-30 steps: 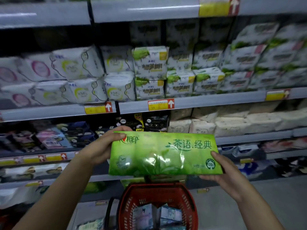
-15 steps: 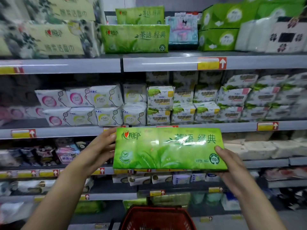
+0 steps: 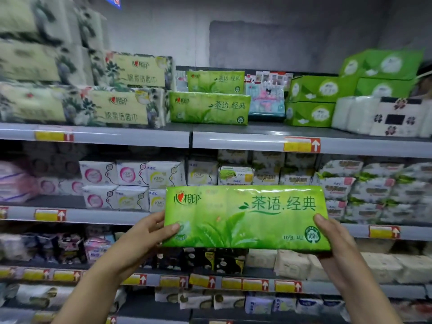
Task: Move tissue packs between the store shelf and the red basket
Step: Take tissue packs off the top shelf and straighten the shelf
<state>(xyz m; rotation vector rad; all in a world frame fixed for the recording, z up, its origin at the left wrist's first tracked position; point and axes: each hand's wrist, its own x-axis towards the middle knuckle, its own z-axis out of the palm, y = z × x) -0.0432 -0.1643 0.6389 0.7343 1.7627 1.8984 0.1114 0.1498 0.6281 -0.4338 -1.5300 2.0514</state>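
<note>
I hold a long green tissue pack (image 3: 245, 218) flat in front of the shelves, printed side toward me. My left hand (image 3: 145, 237) grips its left end, thumb on the front. My right hand (image 3: 336, 244) grips its right end the same way. Two matching green packs (image 3: 210, 108) are stacked on the top shelf (image 3: 233, 136), above and a little left of the held one. The red basket is out of view.
Floral tissue bundles (image 3: 121, 106) stand left of the green stack, a blue-pink pack (image 3: 266, 101) and green boxes (image 3: 313, 113) to its right. White rolls (image 3: 355, 115) fill the far right. Lower shelves are full of small packets.
Both hands have lifted the green pack upward. My view tilted up, so the top shelf with matching packs came closer to centre and the red basket dropped out of sight.
</note>
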